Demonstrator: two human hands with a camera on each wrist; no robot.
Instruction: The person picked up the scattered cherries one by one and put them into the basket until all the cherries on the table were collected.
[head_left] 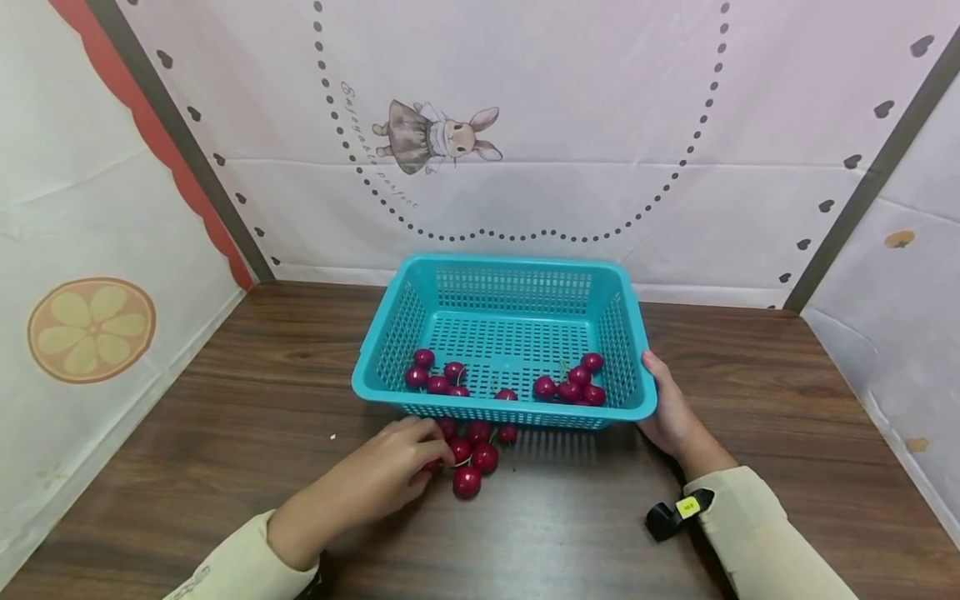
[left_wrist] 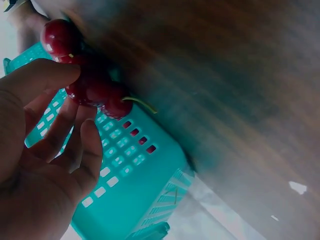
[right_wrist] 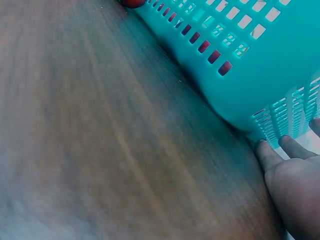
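Several dark red cherries (head_left: 467,482) lie on the table against the front of a turquoise plastic basket (head_left: 498,410). My left hand (head_left: 393,467) is at the left side of this group. In the left wrist view, its thumb and fingertips close around a cherry (left_wrist: 86,90) among others, one with a green stem (left_wrist: 142,104). More cherries (head_left: 577,383) sit inside the basket along its near side, in a left and a right cluster. My right hand (head_left: 671,417) rests against the basket's right side. Its fingers (right_wrist: 295,149) touch the slotted side wall, fairly straight.
A brown wood-grain table (head_left: 300,367) carries the basket. White printed cloth walls (head_left: 570,108) stand behind it and at both sides. A black strap with a yellow tag (head_left: 686,506) hangs at the right wrist. A small white scrap (left_wrist: 297,187) lies on the table.
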